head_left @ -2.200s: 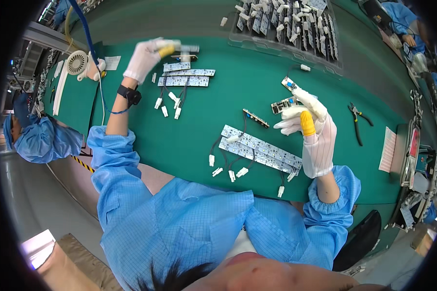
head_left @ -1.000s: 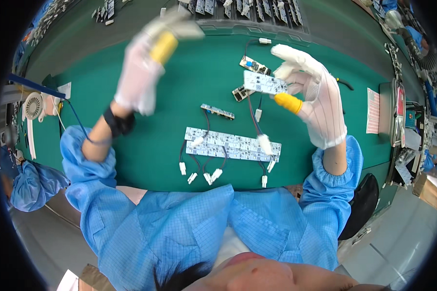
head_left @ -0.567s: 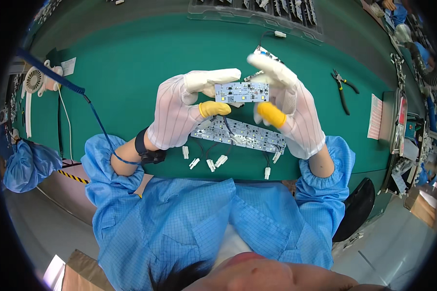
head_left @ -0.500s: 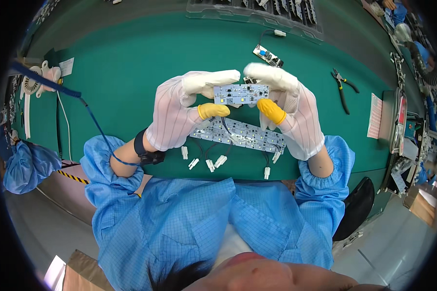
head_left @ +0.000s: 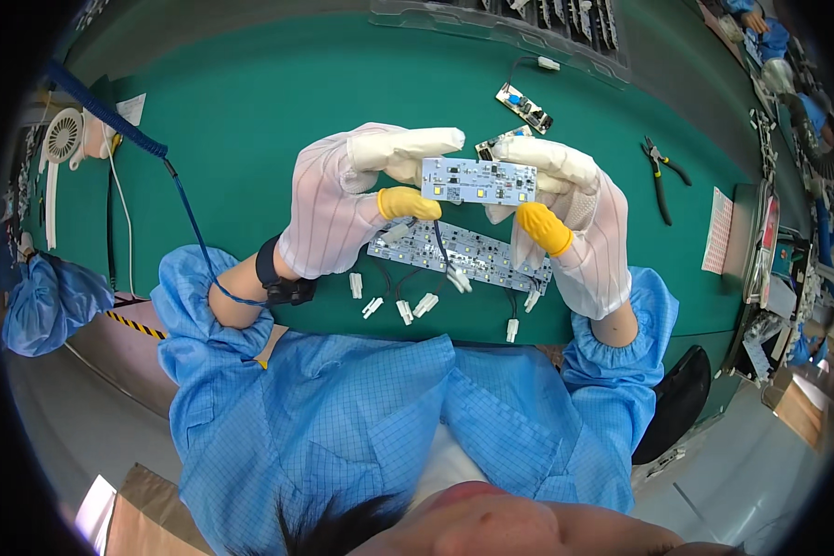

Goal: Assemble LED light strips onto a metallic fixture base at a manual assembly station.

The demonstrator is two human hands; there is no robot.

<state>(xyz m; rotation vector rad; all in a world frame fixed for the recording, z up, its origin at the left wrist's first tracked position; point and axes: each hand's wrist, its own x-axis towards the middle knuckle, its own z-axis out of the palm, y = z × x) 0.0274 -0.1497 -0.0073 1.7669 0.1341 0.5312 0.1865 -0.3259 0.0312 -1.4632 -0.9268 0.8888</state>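
I've got a small white LED board (head_left: 478, 180) held up between both hands, above the middle of the green surface (head_left: 250, 102), component side toward the camera. Left hand (head_left: 343, 208) pinches its 9 o'clock end, yellow-capped thumb (head_left: 408, 204) on the lower edge, forefinger along the top; right hand (head_left: 570, 222) does the same at the 3 o'clock end. Both grips are narrow, closed on the board by its short ends and edges only. My read: light, stiff, thin, and fragile where the parts sit, so edge holds are right; the face should stay untouched, and I'd avoid flexing it. A dark lead (head_left: 440, 255) hangs from its lower edge to a white plug (head_left: 456, 278), so it will drag and may snag on the boards below. Gloves plus finger cots should give decent friction. Directly under the hands, toward 6 o'clock, a row of similar boards (head_left: 463, 255) lies flat on the surface, with their white connectors (head_left: 408, 308) trailing toward the near edge. At 12 to 1 o'clock, one loose small board with a wire (head_left: 524, 107); past it a clear tray of parts (head_left: 528, 23) at the far edge. Cutters (head_left: 660, 171) at 3 o'clock, a pale perforated sheet (head_left: 716, 243) further out. At 9 o'clock, a blue coiled cord (head_left: 102, 111) runs to a wrist strap (head_left: 273, 278) on the left arm; a small white fan (head_left: 63, 139) at 10 o'clock. The surface looks like a smooth mat, plain and flat. The room is a workshop line; another person in blue sits at the far 1 o'clock corner.
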